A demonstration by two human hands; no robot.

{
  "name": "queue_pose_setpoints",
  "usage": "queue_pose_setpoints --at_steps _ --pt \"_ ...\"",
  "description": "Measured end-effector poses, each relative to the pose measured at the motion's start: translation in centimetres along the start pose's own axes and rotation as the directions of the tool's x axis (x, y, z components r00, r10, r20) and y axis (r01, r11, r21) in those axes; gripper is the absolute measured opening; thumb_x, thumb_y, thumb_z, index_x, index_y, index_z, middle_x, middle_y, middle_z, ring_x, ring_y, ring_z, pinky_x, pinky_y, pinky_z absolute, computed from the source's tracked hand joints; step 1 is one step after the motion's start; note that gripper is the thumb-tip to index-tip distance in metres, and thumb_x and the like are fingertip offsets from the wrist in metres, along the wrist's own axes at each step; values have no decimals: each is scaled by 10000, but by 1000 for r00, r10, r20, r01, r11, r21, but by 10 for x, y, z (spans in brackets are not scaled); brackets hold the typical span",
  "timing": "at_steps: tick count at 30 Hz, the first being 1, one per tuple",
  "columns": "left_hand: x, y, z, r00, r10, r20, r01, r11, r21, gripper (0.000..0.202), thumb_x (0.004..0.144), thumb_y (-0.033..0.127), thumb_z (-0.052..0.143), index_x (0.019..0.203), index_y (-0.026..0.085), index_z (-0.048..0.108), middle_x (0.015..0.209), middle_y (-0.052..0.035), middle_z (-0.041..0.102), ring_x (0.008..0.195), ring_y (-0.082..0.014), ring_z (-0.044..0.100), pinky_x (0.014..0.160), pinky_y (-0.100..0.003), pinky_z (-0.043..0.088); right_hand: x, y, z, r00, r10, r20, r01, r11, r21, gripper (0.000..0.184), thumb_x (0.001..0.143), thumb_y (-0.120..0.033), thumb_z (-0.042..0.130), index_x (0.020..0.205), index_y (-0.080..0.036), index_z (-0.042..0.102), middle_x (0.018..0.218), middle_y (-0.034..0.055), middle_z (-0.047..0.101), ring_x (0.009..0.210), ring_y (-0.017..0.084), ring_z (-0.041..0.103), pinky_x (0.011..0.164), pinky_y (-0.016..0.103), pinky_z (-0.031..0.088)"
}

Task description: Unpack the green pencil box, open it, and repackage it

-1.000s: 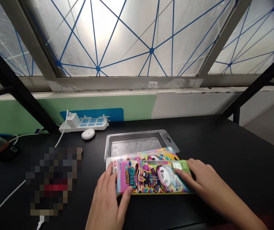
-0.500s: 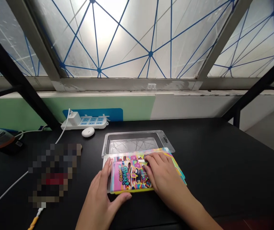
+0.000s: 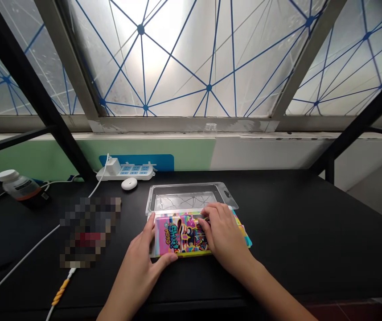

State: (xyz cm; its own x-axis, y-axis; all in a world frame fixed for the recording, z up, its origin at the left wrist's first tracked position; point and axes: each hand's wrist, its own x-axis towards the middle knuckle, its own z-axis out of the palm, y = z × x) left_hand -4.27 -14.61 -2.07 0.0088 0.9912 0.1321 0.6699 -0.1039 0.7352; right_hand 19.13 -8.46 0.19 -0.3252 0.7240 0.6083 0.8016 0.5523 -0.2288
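A colourful printed packet point(image 3: 181, 235) with pink, yellow and black artwork lies on a larger bright backing card point(image 3: 244, 232), near the front of the black table. My left hand point(image 3: 142, 256) grips the packet's near left corner, its index finger along the left side and its thumb at the near edge. Over the packet's right part, my right hand point(image 3: 226, 236) curls, thumb and fingers pinched together at its upper edge. What exactly the pinch holds is partly hidden by the fingers. Just behind the packet rests a clear plastic blister tray point(image 3: 186, 200), touching or nearly touching the card.
At the back left are a white power strip point(image 3: 135, 170) and a round white case point(image 3: 129, 183). A bottle point(image 3: 22, 187) stands farther left. A blurred-out object point(image 3: 90, 234) with a white cable point(image 3: 20, 263) lies left of my hands. Black frame bars point(image 3: 347, 133) rise at both sides.
The packet has shifted slightly away from me over the card, covering more of its printed area. My right fingers have curled in closer at its upper edge. The camera view has shifted a little.
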Motion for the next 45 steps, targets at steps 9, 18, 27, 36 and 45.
queue_pose_setpoints --at_steps 9,18,27,36,45 --pt "-1 -2 -34 973 -42 229 88 977 -193 636 987 672 268 1462 323 506 1578 2 405 1486 -303 298 1225 -506 174 -25 3 -61 949 -316 -12 314 940 133 116 914 -273 677 886 -237 571 1018 35 709 1000 211 657 1112 484 308" --pt "-5 -3 -32 973 -65 221 88 991 -98 745 856 542 674 1519 335 404 1586 -5 392 1450 -319 369 1183 -456 312 -83 67 -62 882 50 469 -194 945 264 1183 570 -642 856 1558 -347 275 1653 115 221 1491 409 212 1160 601 293" --pt "-2 -11 -25 987 -6 161 30 988 -149 631 1014 590 324 1537 241 378 1579 -34 404 1462 -261 357 1200 -418 288 -79 68 -62 822 281 496 -499 774 389 638 859 -399 666 1466 -343 477 1595 15 363 1460 325 329 1192 527 289" --pt "-6 -12 -24 988 38 148 -2 971 -240 648 1012 612 302 1544 245 342 1560 -70 434 1444 -256 391 1193 -426 307 -76 64 -57 831 422 362 -546 741 391 600 891 -528 615 1424 -272 516 1363 83 644 1232 305 614 1020 448 520" --pt "-5 3 -25 995 64 -72 -72 991 -116 568 918 561 582 1415 300 495 1348 -40 660 1218 -302 633 822 -334 589 -81 61 -53 903 363 231 -424 842 335 517 871 -444 655 1351 -259 603 1348 63 655 1196 294 637 989 420 548"
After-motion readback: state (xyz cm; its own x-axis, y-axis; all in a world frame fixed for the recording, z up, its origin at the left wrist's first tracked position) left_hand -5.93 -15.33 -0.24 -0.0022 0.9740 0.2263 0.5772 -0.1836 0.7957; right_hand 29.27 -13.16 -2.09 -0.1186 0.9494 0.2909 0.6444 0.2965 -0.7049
